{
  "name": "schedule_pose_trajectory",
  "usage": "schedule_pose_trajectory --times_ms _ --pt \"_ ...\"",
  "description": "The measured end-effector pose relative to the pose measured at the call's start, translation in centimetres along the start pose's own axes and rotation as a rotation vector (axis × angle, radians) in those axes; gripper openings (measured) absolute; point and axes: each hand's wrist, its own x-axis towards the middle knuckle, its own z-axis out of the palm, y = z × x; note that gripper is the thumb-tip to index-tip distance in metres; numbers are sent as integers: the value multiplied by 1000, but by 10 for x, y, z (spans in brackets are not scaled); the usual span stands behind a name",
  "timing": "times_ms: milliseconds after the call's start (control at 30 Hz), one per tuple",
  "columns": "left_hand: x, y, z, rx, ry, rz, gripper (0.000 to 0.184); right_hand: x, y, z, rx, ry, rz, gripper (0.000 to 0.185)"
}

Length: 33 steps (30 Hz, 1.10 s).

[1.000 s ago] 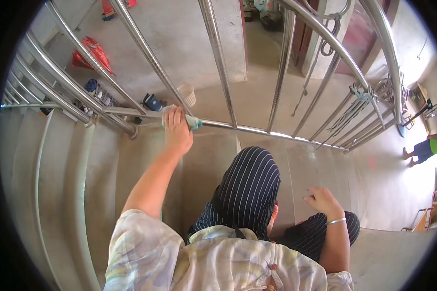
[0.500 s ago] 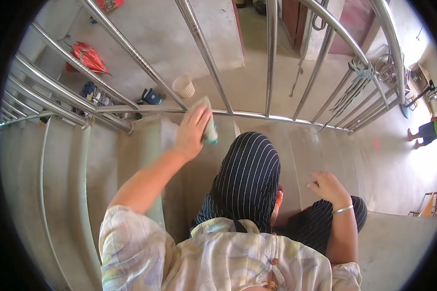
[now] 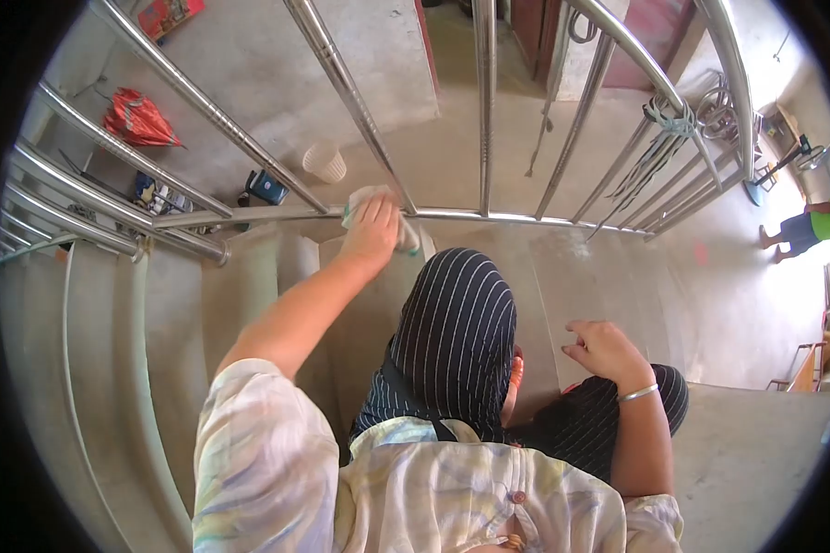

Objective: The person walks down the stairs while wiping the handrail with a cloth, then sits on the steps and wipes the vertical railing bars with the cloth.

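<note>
My left hand (image 3: 373, 234) is closed on a pale cloth (image 3: 407, 241) with a green edge, at the bottom rail (image 3: 284, 212) of the metal railing. Part of the cloth shows beyond my fingertips, against the foot of an upright bar (image 3: 358, 111). My right hand (image 3: 606, 350) hangs above my bent knee in striped trousers (image 3: 671, 398). Its fingers are loosely curled and apart, and nothing is in them. A bracelet (image 3: 638, 393) circles that wrist.
Stair steps (image 3: 171, 323) descend on the left. Beyond the railing are a white basket (image 3: 325, 163), a dark blue container (image 3: 267, 187) and a red bag (image 3: 141, 119). Cords (image 3: 659, 138) are tied on the right railing. Another person (image 3: 807, 229) stands at the far right.
My left hand first lifted off the lower rail, moving right with the cloth, and is now back at the rail further right. My right hand stays over the knee.
</note>
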Motion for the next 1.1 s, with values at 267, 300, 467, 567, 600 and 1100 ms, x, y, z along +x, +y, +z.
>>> schedule_pose_trajectory --times_ms 267,300,467,567,600,1100 --pt "1 -17 -66 -855 -518 -873 36 -5 -2 -14 77 19 40 32" --pt "10 -25 -82 -1098 -130 -1010 35 -5 -3 -16 82 15 68 30" --pt "91 -61 -214 -1225 915 -546 29 -1 1 -10 3 66 2 28" --pt "140 -74 -258 -1054 813 -463 28 -4 -5 -11 81 6 55 30" --pt "155 -74 -261 -804 775 -470 26 -3 -3 -10 70 2 63 31" --pt "71 20 -33 -1511 189 -1156 28 7 4 3 -16 -44 41 35"
